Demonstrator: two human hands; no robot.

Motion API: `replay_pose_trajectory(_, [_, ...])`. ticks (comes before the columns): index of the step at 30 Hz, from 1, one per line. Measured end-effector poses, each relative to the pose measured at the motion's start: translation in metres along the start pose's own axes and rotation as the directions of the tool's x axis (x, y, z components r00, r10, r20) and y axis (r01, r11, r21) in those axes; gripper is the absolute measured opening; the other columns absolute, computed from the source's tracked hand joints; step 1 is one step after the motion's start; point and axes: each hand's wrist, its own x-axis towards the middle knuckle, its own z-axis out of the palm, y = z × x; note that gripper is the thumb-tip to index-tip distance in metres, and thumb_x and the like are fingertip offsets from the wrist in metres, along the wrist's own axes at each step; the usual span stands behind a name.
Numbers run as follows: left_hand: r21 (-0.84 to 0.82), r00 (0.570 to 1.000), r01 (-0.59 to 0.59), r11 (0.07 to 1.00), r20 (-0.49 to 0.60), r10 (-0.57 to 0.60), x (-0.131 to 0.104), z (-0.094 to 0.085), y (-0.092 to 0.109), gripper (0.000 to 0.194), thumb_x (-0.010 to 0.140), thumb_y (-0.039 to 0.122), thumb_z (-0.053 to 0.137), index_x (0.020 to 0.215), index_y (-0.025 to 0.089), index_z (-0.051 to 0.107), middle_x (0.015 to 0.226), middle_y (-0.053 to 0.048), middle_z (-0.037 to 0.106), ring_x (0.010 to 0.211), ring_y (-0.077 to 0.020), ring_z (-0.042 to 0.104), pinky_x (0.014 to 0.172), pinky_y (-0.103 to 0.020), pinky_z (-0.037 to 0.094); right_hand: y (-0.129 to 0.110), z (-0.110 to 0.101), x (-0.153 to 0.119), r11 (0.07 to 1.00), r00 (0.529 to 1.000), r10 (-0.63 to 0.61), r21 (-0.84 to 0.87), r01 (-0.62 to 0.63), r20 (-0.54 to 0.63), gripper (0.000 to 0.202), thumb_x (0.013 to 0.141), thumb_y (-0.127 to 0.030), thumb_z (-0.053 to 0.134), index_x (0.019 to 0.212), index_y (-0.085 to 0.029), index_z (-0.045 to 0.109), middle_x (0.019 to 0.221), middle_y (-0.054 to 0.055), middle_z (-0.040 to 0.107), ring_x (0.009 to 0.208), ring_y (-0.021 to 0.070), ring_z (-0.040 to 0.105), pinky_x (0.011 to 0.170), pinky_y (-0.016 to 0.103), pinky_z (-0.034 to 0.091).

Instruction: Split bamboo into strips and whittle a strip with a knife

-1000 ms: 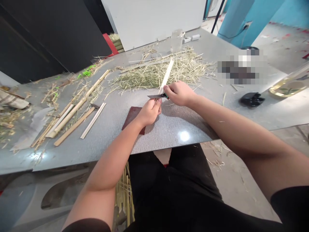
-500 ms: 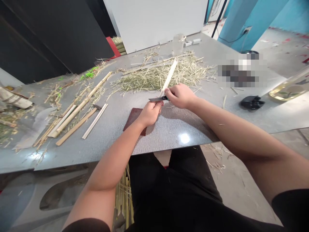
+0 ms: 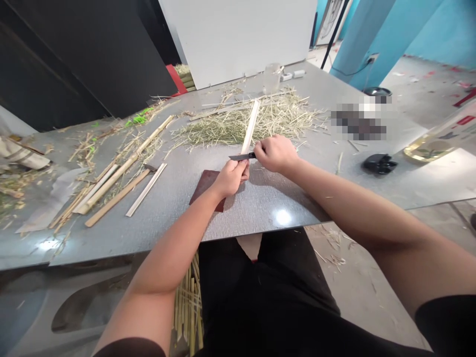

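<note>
My left hand [image 3: 231,177] is closed around the near end of a pale split bamboo strip [image 3: 251,124], which points away from me over the shavings. In my right hand [image 3: 275,153] is a knife [image 3: 241,157] with a dark handle, gripped in a closed fist. Its blade points left and lies across the strip, just beyond my left fingers. Below my left hand a dark red-brown flat square piece [image 3: 203,186] rests on the table, partly hidden by my wrist. The lower end of the strip is covered by my fingers.
A heap of shavings [image 3: 208,126] lies behind my hands. At left are a bamboo pole [image 3: 126,166], a hammer [image 3: 119,197] and another pale strip [image 3: 146,189]. A clear cup [image 3: 272,78] stands at the back; a black object [image 3: 379,164] sits at right.
The strip has swung a little to the left and stands more upright in view. My right hand and the knife have shifted slightly lower. Both hands keep their grip.
</note>
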Motion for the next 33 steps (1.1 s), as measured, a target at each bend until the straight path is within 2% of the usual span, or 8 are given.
replay_pose_trajectory(5, [-0.038, 1.000, 0.026, 0.999, -0.003, -0.026, -0.003, 0.000, 0.004, 0.035, 0.114, 0.038, 0.040, 0.084, 0.020, 0.044, 0.060, 0.006, 0.037, 0.049, -0.0040, 0.027, 0.053, -0.022, 0.022, -0.002, 0.005, 0.000, 1.000, 0.999, 0.031, 0.001, -0.031, -0.017, 0.057, 0.111, -0.043, 0.033, 0.078, -0.011, 0.067, 0.076, 0.013, 0.063, 0.065, 0.0117, 0.032, 0.073, 0.032, 0.019])
replay_pose_trajectory(11, [-0.047, 1.000, 0.017, 0.999, -0.008, -0.017, 0.000, 0.001, 0.004, 0.033, 0.115, 0.039, 0.039, 0.088, 0.021, 0.045, 0.060, 0.007, 0.037, 0.048, -0.0045, 0.029, 0.052, -0.022, 0.022, -0.001, 0.007, 0.002, 0.998, 0.996, 0.064, -0.026, -0.065, -0.060, 0.058, 0.111, -0.044, 0.032, 0.076, -0.012, 0.067, 0.076, 0.012, 0.063, 0.064, 0.0110, 0.014, 0.072, 0.033, 0.017])
replay_pose_trajectory(16, [-0.073, 1.000, 0.008, 0.997, 0.010, -0.007, -0.001, 0.001, 0.004, 0.032, 0.115, 0.042, 0.039, 0.091, 0.022, 0.044, 0.059, 0.008, 0.035, 0.048, -0.0043, 0.025, 0.050, -0.021, 0.020, 0.000, 0.004, 0.006, 0.997, 0.994, 0.064, -0.040, -0.068, -0.094, 0.058, 0.112, -0.043, 0.032, 0.077, -0.011, 0.066, 0.074, 0.013, 0.061, 0.063, 0.0106, 0.019, 0.072, 0.033, 0.019])
replay_pose_trajectory(19, [-0.066, 0.996, -0.005, 0.998, 0.086, 0.010, -0.006, 0.004, 0.006, 0.029, 0.115, 0.043, 0.042, 0.096, 0.022, 0.044, 0.061, 0.008, 0.040, 0.049, -0.0045, 0.028, 0.050, -0.021, 0.024, 0.026, -0.005, 0.019, 0.988, 0.981, 0.151, 0.020, -0.150, -0.118, 0.069, 0.116, -0.050, 0.023, 0.078, -0.012, 0.066, 0.074, 0.014, 0.059, 0.065, 0.0123, 0.032, 0.074, 0.033, 0.027])
replay_pose_trajectory(22, [-0.062, 0.988, 0.006, 0.998, 0.153, 0.004, -0.010, 0.010, 0.006, 0.025, 0.115, 0.043, 0.041, 0.103, 0.022, 0.048, 0.061, 0.007, 0.045, 0.050, -0.0055, 0.033, 0.052, -0.021, 0.028, 0.066, -0.017, 0.033, 0.932, 0.921, 0.357, 0.124, -0.341, -0.158, 0.084, 0.116, -0.068, 0.017, 0.083, -0.011, 0.069, 0.078, 0.018, 0.061, 0.074, 0.0163, 0.046, 0.078, 0.034, 0.033])
replay_pose_trajectory(25, [-0.094, 0.994, 0.026, 0.995, 0.110, -0.016, -0.008, 0.013, 0.004, 0.023, 0.115, 0.039, 0.040, 0.104, 0.021, 0.049, 0.061, 0.007, 0.044, 0.050, -0.0054, 0.033, 0.052, -0.021, 0.026, 0.082, -0.023, 0.037, 0.931, 0.912, 0.360, 0.142, -0.336, -0.199, 0.094, 0.112, -0.081, 0.014, 0.086, -0.011, 0.072, 0.081, 0.020, 0.063, 0.079, 0.0194, 0.052, 0.079, 0.034, 0.033])
replay_pose_trajectory(30, [-0.182, 0.993, 0.113, 0.977, 0.062, -0.104, -0.005, 0.006, 0.008, 0.019, 0.112, 0.031, 0.045, 0.098, 0.020, 0.049, 0.069, 0.005, 0.044, 0.052, -0.0028, 0.033, 0.052, -0.021, 0.022, 0.038, -0.018, 0.017, 0.986, 0.977, 0.140, 0.115, -0.122, -0.163, 0.095, 0.109, -0.088, 0.014, 0.083, -0.014, 0.069, 0.073, 0.013, 0.060, 0.067, 0.0139, 0.044, 0.072, 0.032, 0.027])
replay_pose_trajectory(33, [-0.198, 0.994, 0.111, 0.974, 0.019, -0.110, -0.005, 0.004, 0.011, 0.021, 0.111, 0.032, 0.045, 0.093, 0.021, 0.045, 0.067, 0.006, 0.041, 0.051, -0.0026, 0.029, 0.052, -0.021, 0.020, 0.015, -0.013, 0.007, 0.996, 0.995, 0.030, 0.083, -0.022, -0.093, 0.088, 0.112, -0.080, 0.015, 0.085, -0.015, 0.068, 0.074, 0.011, 0.060, 0.064, 0.0119, 0.037, 0.072, 0.031, 0.024])
